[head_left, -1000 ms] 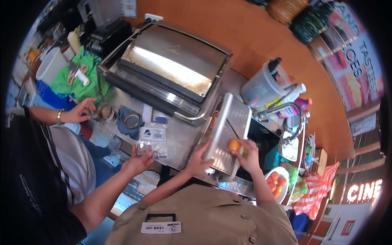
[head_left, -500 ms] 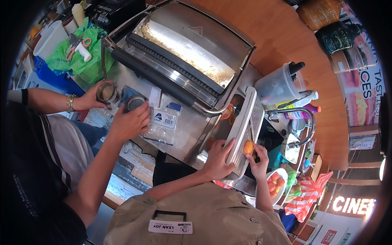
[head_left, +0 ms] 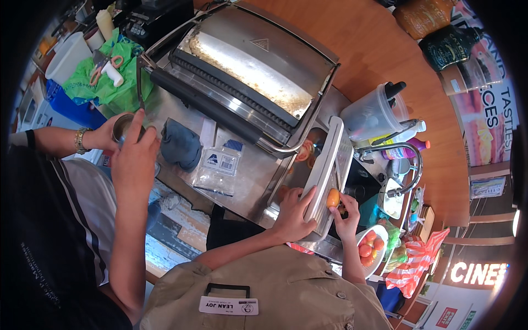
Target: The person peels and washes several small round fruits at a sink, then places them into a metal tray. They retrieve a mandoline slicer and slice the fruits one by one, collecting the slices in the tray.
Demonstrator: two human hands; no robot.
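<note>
My left hand (head_left: pixel 295 216) grips the lower left edge of a white mandoline slicer (head_left: pixel 324 168), thumb over its rim. The slicer stands tilted over a metal tray (head_left: pixel 275 198) on the steel counter. In the fingertips of my right hand (head_left: pixel 347 216) is a small orange-red tomato (head_left: pixel 333 198), held against the slicer's face. Tomato slices (head_left: pixel 303 152) lie in the tray beside the slicer's upper part. A white bowl of whole tomatoes (head_left: pixel 372 246) is just right of my right hand.
A contact grill (head_left: pixel 247 66) fills the back of the counter. At left, a co-worker's hands (head_left: pixel 129 151) hold a metal cup (head_left: pixel 121 127). A blue-grey cloth (head_left: pixel 181 146) and a clear packet (head_left: pixel 219 168) lie between us. A faucet (head_left: pixel 421 165) and plastic tub (head_left: pixel 368 115) are at right.
The co-worker's right hand has moved left from the cloth to the metal cup, uncovering the cloth. My hands, the slicer and the tomato look almost unmoved.
</note>
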